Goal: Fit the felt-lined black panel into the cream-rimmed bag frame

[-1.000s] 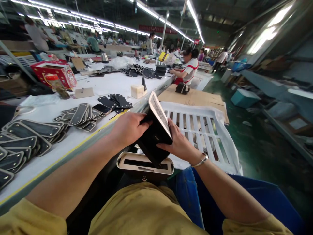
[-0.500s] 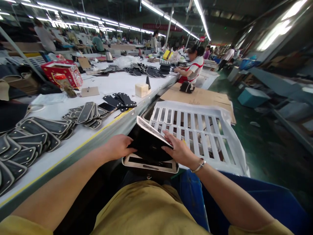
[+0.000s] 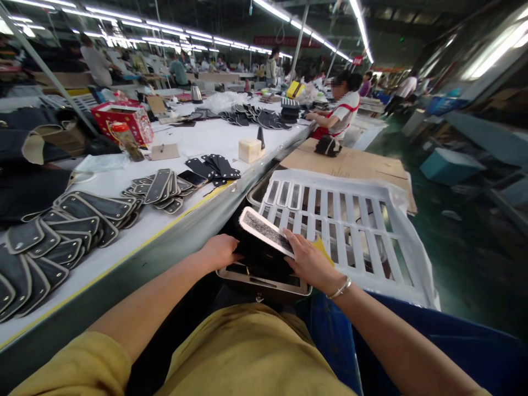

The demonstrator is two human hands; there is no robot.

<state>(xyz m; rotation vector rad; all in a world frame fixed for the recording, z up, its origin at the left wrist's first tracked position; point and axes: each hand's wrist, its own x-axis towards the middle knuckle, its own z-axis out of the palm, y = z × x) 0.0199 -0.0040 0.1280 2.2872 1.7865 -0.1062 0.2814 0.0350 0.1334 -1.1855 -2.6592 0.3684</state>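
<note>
Near the bottom middle of the frame, the left hand [image 3: 220, 251] curls its fingers around the left side of a black bag piece [image 3: 264, 250] with a pale, speckled top edge. The right hand [image 3: 309, 264] lies flat on the right side of the same piece, fingers stretched out and pressing on it. The piece sits inside the open top of a beige bag [image 3: 264, 280] that rests just above the person's yellow lap. Right behind the hands is a white slatted crate [image 3: 342, 220]. To the left runs a long white table [image 3: 181, 220] with rows of dark leather pieces [image 3: 61, 236] and a red box [image 3: 124, 118]. In the upper middle, another worker [image 3: 340, 110] sits at the table.
</note>
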